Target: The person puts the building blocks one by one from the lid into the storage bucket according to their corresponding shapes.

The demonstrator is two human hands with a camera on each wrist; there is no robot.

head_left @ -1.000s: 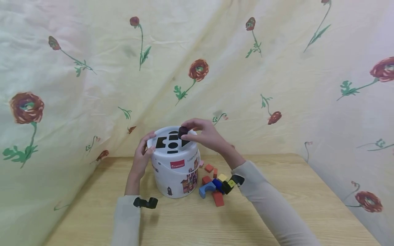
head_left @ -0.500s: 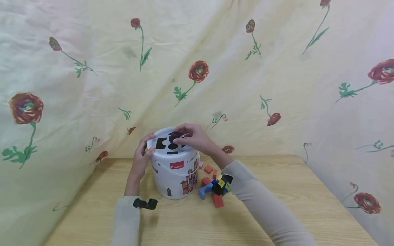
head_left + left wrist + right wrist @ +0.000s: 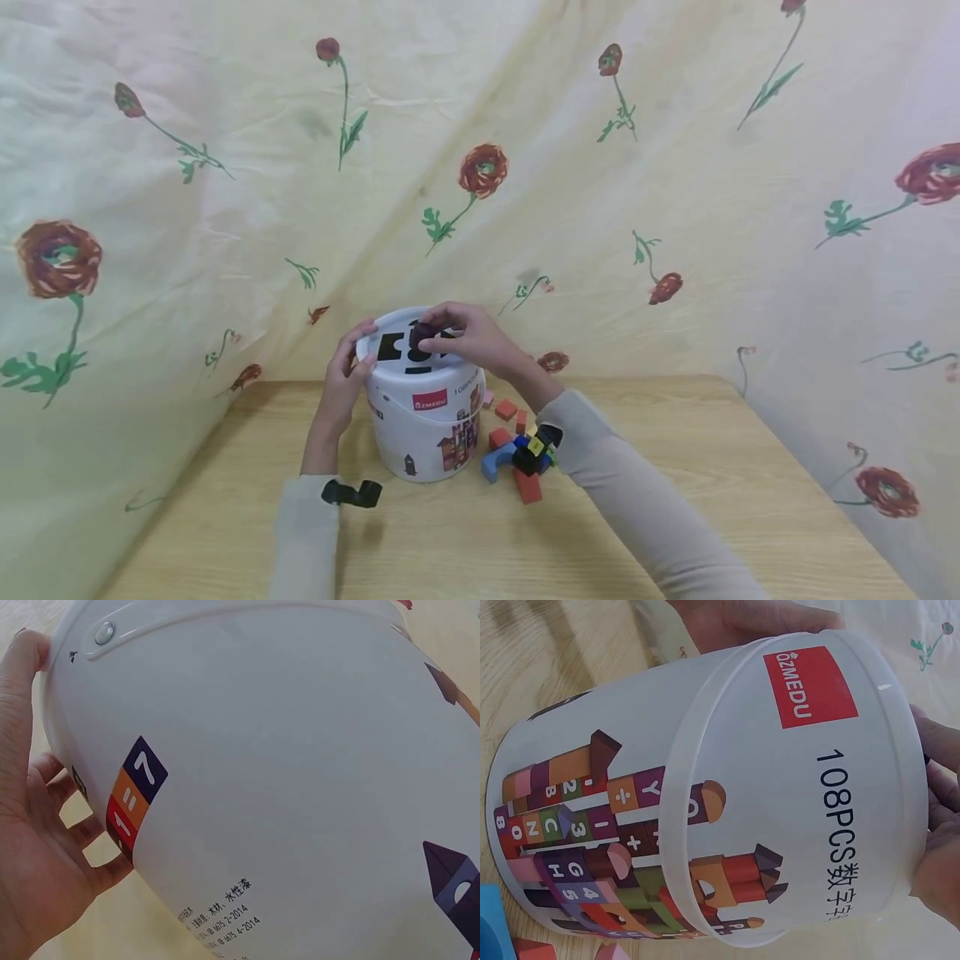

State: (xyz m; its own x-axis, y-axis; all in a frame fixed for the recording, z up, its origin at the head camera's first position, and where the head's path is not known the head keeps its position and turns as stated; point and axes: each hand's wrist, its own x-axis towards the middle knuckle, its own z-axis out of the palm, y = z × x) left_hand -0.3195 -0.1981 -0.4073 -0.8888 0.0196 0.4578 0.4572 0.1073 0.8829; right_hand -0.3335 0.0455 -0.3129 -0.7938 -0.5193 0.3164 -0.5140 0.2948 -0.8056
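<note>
A white bucket [image 3: 408, 433] stands upright on the table, its lid [image 3: 367, 343] cut with several dark shaped holes. My left hand [image 3: 347, 371] grips its left side at the rim; in the left wrist view the thumb is at the top edge and the fingers lie along the wall. Over the lid, my right hand [image 3: 474, 337] pinches a dark block [image 3: 424, 332] between thumb and fingers. The block overlaps the holes near the lid's middle, and the hand hides part of the lid. In the right wrist view the bucket's printed wall [image 3: 742, 757] covers most of the picture.
Several loose blocks lie right of the bucket, among them a light blue arch [image 3: 495, 460] and a red block [image 3: 528, 487]. The bucket's handle [image 3: 420, 417] hangs across its front. A flowered cloth [image 3: 405, 167] rises behind the wooden table [image 3: 450, 542].
My right hand has moved left and slightly down with the dark block, from the lid's right side to near its middle. The left hand keeps its grip on the bucket.
</note>
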